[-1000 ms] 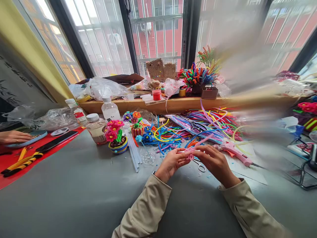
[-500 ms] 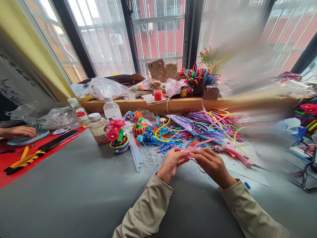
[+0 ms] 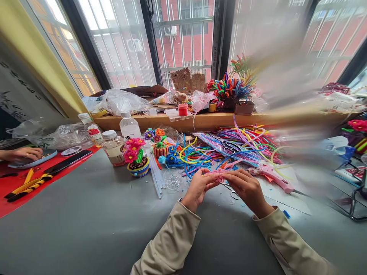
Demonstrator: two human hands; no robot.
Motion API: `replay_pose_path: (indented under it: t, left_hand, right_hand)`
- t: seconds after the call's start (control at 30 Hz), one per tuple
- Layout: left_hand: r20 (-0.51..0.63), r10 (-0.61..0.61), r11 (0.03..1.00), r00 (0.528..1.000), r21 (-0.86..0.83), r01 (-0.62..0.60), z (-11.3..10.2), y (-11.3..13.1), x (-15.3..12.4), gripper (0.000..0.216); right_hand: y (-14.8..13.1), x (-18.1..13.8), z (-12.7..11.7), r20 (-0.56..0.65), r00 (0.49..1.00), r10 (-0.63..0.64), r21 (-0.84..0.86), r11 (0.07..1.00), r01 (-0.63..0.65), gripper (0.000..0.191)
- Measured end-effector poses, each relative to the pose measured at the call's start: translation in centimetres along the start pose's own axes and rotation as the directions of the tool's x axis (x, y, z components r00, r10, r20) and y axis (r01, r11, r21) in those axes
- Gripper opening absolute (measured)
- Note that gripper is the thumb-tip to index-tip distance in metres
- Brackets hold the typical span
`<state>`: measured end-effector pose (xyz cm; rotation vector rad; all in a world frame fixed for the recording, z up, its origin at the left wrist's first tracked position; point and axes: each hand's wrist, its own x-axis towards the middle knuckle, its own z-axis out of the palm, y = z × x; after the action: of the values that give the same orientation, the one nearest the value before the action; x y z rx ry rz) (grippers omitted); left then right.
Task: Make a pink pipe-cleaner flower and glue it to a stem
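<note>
Between my two hands is a small pink pipe-cleaner flower [image 3: 220, 176] of looped stems. My left hand [image 3: 199, 187] pinches it from the left, thumb and fingers together. From the right, the fingertips of my right hand [image 3: 247, 189] are closed on its other edge. Its lower side and my fingertips partly hide one another. Just below it on the table lie scissors [image 3: 234, 194], with one handle ring showing and the blades mostly covered by my right hand. Behind my hands spreads a heap of coloured pipe cleaners [image 3: 197, 152].
A pink hot glue gun [image 3: 276, 180] lies on white paper right of my hands. Left are clear glue sticks [image 3: 156, 175], a glass dish [image 3: 172, 181], a potted pink flower [image 3: 136, 158] and bottles [image 3: 113, 147]. At far left, another person's hand [image 3: 27, 153] is over a blue tray.
My right hand has shifted slightly up and to the right, showing more of the scissors. The pink flower stays between both hands, turned a little.
</note>
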<state>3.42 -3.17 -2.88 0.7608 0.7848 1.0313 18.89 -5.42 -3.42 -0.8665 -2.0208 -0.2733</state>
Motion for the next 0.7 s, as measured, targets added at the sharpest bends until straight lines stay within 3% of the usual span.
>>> replay_pose_path:
  t: [0.17,0.4,0.57,0.7]
  left_hand:
    - [-0.008,-0.033,0.999,0.999,0.019,0.033,0.06,0.06,0.01,0.036]
    - [-0.038,-0.012,0.996,0.999,0.087,0.016,0.02,-0.05,0.00,0.041]
    - [-0.074,0.080,0.988,0.994,0.138,-0.069,0.26,-0.29,0.08,0.045]
    - [-0.081,0.172,0.974,0.982,0.165,-0.157,0.26,-0.65,0.31,0.048]
  right_hand:
    - [0.44,-0.06,-0.46,0.076,0.992,-0.098,-0.084,0.991,0.104,0.024]
    - [0.43,0.04,-0.54,0.095,0.987,-0.128,-0.156,0.978,0.141,0.017]
    - [0.39,0.14,-0.30,0.123,0.991,-0.048,-0.183,0.981,0.070,0.014]
    - [0.23,0.02,0.31,0.109,0.991,0.076,-0.174,0.983,-0.056,0.014]
